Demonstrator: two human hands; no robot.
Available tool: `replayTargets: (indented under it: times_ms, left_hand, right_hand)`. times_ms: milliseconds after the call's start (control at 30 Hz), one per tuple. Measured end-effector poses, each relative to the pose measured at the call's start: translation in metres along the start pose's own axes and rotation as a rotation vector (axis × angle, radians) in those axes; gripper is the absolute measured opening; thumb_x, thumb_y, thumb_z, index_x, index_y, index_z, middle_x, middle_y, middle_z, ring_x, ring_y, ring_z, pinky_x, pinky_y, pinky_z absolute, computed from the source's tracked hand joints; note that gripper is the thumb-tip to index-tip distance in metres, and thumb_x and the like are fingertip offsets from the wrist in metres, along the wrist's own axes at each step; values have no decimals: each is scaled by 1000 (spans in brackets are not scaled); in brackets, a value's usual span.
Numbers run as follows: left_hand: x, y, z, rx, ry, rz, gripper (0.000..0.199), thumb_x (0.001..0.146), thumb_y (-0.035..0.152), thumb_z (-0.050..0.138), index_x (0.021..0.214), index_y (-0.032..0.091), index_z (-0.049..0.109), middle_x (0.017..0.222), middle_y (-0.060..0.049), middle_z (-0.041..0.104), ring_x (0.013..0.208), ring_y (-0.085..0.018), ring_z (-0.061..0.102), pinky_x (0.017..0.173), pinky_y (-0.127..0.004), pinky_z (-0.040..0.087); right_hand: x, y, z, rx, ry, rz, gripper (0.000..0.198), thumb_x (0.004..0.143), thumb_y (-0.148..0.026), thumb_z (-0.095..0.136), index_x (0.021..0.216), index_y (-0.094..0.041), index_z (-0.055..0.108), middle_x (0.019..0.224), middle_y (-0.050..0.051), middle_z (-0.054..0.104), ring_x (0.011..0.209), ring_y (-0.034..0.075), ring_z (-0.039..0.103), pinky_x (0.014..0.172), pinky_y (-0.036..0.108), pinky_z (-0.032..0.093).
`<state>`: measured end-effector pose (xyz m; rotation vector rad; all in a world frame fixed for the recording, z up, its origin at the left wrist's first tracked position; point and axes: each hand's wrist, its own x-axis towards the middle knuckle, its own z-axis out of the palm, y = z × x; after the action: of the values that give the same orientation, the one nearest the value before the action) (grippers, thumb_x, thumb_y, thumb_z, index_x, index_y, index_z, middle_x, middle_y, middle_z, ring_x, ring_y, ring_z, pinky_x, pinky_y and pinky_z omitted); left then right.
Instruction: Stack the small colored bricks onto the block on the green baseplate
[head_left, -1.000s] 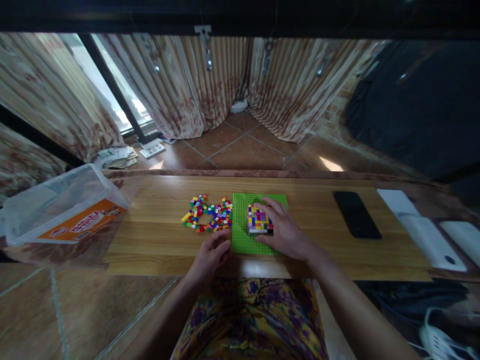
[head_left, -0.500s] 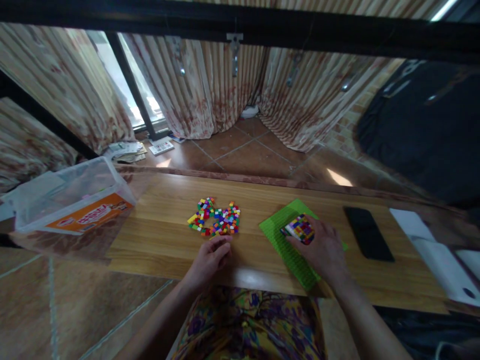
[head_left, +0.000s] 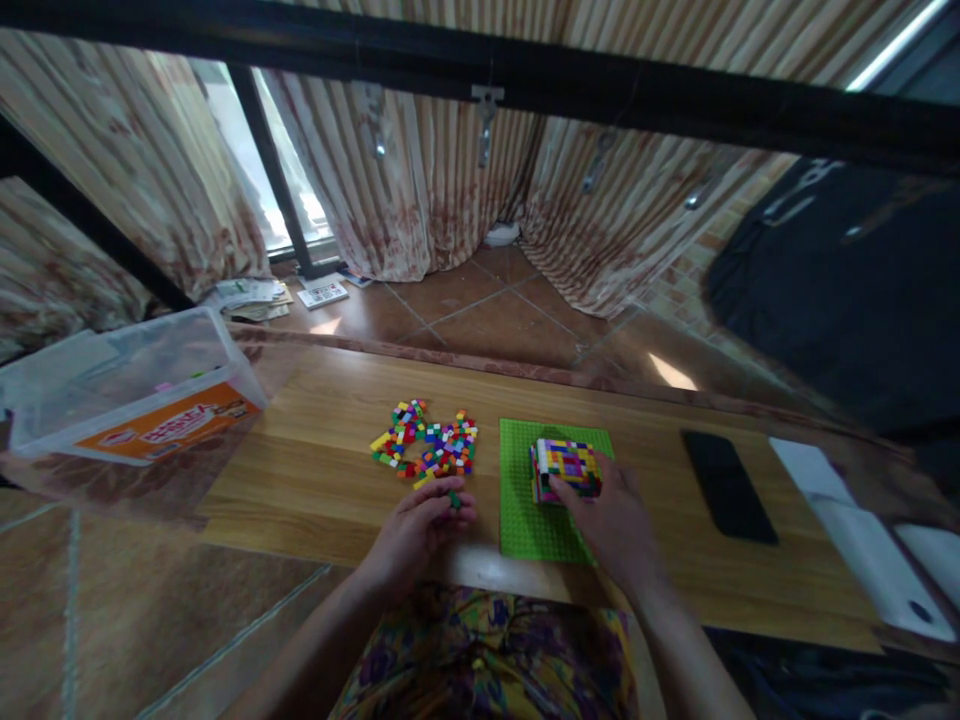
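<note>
A green baseplate lies on the wooden table, roughly square to me. On it stands a block of many-coloured toy bricks with a patterned top. My right hand grips this brick block from the right, the thumb on its near side and the fingers behind. My left hand is at the near edge of a heap of loose toy bricks, left of the baseplate. A small dark green brick sits in its curled fingers.
A clear plastic box with an orange label stands at the table's left end. Right of the baseplate lie a black phone and a white object. Papers lie on the floor beyond the table.
The baseplate has turned from a slant to nearly square and shifted a little left, together with the brick block and my right hand. A green brick now shows in my left hand.
</note>
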<state>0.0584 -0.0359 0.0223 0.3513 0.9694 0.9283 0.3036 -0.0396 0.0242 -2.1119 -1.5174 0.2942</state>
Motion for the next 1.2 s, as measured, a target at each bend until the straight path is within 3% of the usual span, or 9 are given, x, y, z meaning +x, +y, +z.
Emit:
replayTargets:
  times_ms: [267, 433, 500, 600, 833, 967, 1100, 1200]
  left_hand:
    - [4, 10, 4, -161, -99, -79, 32, 86, 18, 59, 117, 9, 61, 111, -16, 69, 88, -17, 70, 81, -27, 56]
    - [1, 14, 9, -178, -118, -102, 34, 87, 19, 57, 120, 10, 59, 118, -17, 67, 98, -20, 69, 86, -29, 55]
    - [-1, 15, 13, -181, -141, -108, 34, 85, 19, 58, 118, 11, 60, 117, -15, 67, 100, -21, 68, 86, -29, 54]
    - [-4, 14, 19, -174, -154, -118, 33, 80, 19, 64, 113, 14, 64, 108, -10, 69, 90, -17, 67, 81, -26, 53]
    - [-7, 12, 27, -103, -197, -94, 41, 67, 17, 71, 109, 16, 69, 99, -5, 68, 80, -12, 61, 75, -22, 48]
    - [-5, 6, 26, 7, -157, -34, 30, 67, 25, 76, 95, 15, 72, 86, -4, 68, 75, -13, 60, 72, -23, 48]
    - [-2, 0, 23, 239, -147, 59, 23, 70, 33, 77, 72, 13, 68, 56, 4, 51, 52, -5, 41, 49, -17, 32]
    - [-3, 1, 23, 255, -136, 44, 26, 71, 37, 76, 70, 13, 66, 51, 6, 43, 48, -4, 33, 46, -17, 25]
  right_hand:
    - [-22, -26, 13, 20, -60, -5, 74, 82, -63, 54, 136, -13, 44, 127, 22, 51, 109, 35, 57, 85, 48, 50]
    - [-32, -46, -1, -20, 98, -200, 49, 87, -46, 55, 129, -21, 55, 137, 18, 45, 119, 36, 48, 94, 54, 44]
    - [-36, -58, -1, 50, 63, -323, 35, 90, -36, 53, 123, -24, 61, 135, 14, 49, 116, 31, 51, 96, 50, 44]
    - [-41, -75, 9, 116, -40, -463, 25, 91, -28, 53, 111, -25, 67, 127, 11, 56, 114, 28, 52, 95, 47, 46]
    - [-39, -83, 30, 134, -21, -494, 18, 89, -21, 55, 98, -25, 70, 113, 8, 63, 107, 26, 55, 92, 46, 46]
    - [-36, -78, 25, 159, -52, -522, 20, 91, -22, 54, 101, -26, 71, 104, 6, 66, 98, 23, 58, 86, 40, 48]
    - [-35, -76, 18, 242, -158, -541, 21, 93, -21, 52, 101, -25, 71, 92, 5, 68, 89, 20, 60, 80, 34, 50]
    - [-36, -75, 13, 394, -216, -485, 18, 92, -20, 54, 100, -23, 70, 92, 4, 68, 88, 18, 61, 79, 31, 51]
